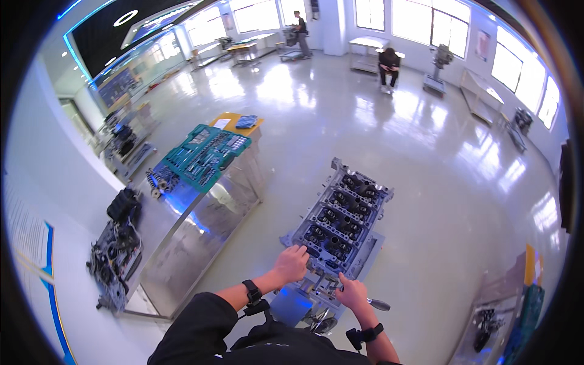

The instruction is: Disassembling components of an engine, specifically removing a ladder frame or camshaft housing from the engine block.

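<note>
A grey metal engine cylinder head, with dark valve springs in rows, sits on a stand in front of me. My left hand is closed at its near left corner, the fingers curled over the edge. Close to the near right corner, my right hand has curled fingers and a raised thumb; what lies inside them is hidden. A grey rounded handle sticks out to the right, just beyond that hand. Below the cylinder head, between my wrists, are metal parts of the stand.
On my left stands a metal workbench with an open green socket set, loose metal parts, a blue cloth and a dark engine assembly. Another cart is at lower right. Two people are far off.
</note>
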